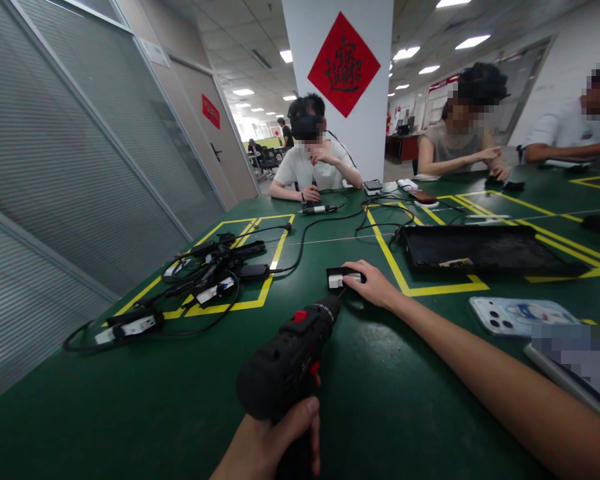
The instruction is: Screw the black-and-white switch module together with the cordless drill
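A black power drill (293, 353) with red buttons is gripped by its handle in my left hand (280, 433), at the bottom centre. Its chuck points forward and to the right, and a thin bit reaches close to a small black-and-white block (337, 280). The fingers of my right hand (370, 283) are closed on the right side of that block, which rests on the green table (380, 373). Whether the bit touches the block I cannot tell.
Tangled black cables and adapters (215, 267) lie at the left. A black tray (495, 250), a phone (520, 317) and a pixelated device (580, 367) are at the right. A cable (303, 243) crosses the middle. Several people sit across the table.
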`<state>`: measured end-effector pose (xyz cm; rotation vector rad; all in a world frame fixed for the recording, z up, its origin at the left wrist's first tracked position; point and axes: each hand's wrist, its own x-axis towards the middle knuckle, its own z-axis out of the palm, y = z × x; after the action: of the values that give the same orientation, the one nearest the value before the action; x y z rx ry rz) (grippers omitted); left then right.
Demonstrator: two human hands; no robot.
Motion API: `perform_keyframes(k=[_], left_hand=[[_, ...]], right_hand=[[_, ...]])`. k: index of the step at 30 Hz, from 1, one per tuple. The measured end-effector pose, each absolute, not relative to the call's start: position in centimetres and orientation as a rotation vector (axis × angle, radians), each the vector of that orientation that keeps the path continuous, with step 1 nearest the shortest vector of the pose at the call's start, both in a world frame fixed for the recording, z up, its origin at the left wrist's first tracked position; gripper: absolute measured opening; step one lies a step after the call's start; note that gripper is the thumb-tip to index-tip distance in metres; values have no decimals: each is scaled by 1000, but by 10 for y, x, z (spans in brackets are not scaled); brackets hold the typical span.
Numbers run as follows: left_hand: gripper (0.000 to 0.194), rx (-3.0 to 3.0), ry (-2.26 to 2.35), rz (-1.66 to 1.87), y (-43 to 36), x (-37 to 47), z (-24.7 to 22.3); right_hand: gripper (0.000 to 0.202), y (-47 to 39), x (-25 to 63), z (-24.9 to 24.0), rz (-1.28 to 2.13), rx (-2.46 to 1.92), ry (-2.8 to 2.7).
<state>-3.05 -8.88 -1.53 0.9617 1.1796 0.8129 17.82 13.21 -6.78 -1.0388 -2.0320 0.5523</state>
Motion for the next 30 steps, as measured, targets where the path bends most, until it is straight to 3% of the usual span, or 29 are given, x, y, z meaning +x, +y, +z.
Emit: perform_keyframes(k=[6, 12, 17, 24, 30], left_hand=[[78, 960, 1209, 799, -89, -33, -18], [57, 995, 1142, 818, -88, -34, -20], [61, 1020, 1191, 791, -89, -32, -20], [40, 967, 1189, 789, -86, -33, -21], [68, 936, 1170, 850, -88, -27, -16]], right_hand=[[37, 132, 178, -67, 561, -1047, -2027], [37, 131, 178, -67, 563, -1044, -2024], [37, 131, 178, -67, 564, -1045, -2023], [38, 133, 179, -69, 549, -1051, -2031], [38, 133, 179, -69, 553, -1047, -2024]])
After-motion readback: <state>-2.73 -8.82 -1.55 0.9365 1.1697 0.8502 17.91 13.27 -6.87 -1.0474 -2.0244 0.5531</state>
